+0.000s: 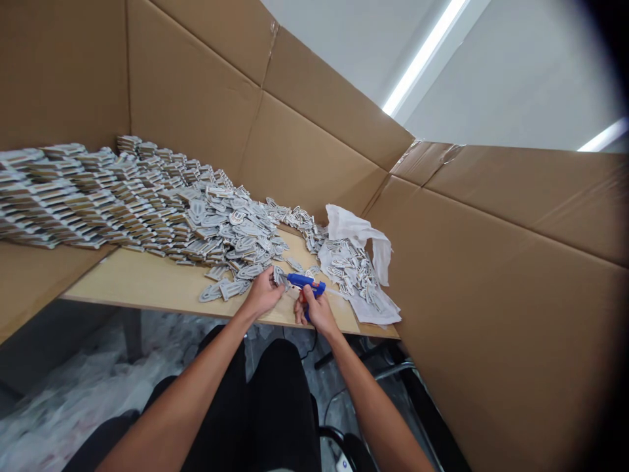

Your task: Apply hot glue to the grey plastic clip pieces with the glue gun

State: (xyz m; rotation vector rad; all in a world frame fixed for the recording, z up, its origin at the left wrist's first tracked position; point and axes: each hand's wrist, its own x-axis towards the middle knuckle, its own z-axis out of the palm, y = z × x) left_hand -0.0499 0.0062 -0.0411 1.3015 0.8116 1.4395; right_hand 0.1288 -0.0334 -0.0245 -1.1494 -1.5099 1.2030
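Note:
My left hand [263, 293] pinches a small grey flat piece [280, 276] by its edge. My right hand [317, 309] grips a blue hot glue gun [305, 282], whose nozzle points left at that piece, almost touching it. Both hands rest over the front of a pale wooden tabletop [147, 282]. Just left of my left hand lie loose grey pieces [221, 289] with slotted shapes. Behind them spreads a heap of similar pieces [236, 229], running into neat overlapping rows [63, 196] at the left.
White crumpled tissue [356, 233] and a white sheet [373, 308] lie right of the hands, with more grey pieces on them. Brown cardboard walls [491, 295] enclose the back and right of the table. A thin cord trails below the table's front edge, above my dark-clothed legs.

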